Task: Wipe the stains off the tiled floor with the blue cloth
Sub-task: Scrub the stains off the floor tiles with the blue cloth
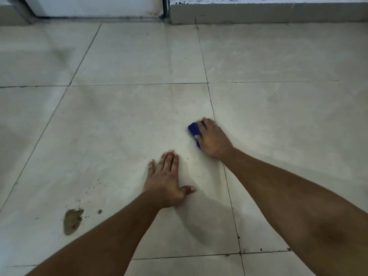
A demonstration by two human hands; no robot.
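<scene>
Two hands: right [212, 139] grips blue cloth [194, 130], lengthwise away; left [168, 181] flat on tiles [119, 116].

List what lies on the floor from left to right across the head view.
Brown stain → small dark spot → left hand, flat on the tiled floor → blue cloth → right hand, pressing on the cloth.

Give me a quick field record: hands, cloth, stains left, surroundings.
left hand: flat on the tiled floor, fingers straight
right hand: pressing the blue cloth on the floor
brown stain: near left, unwiped, apart from the cloth
dark specks: trail up from the stain
wall base: far edge
</scene>
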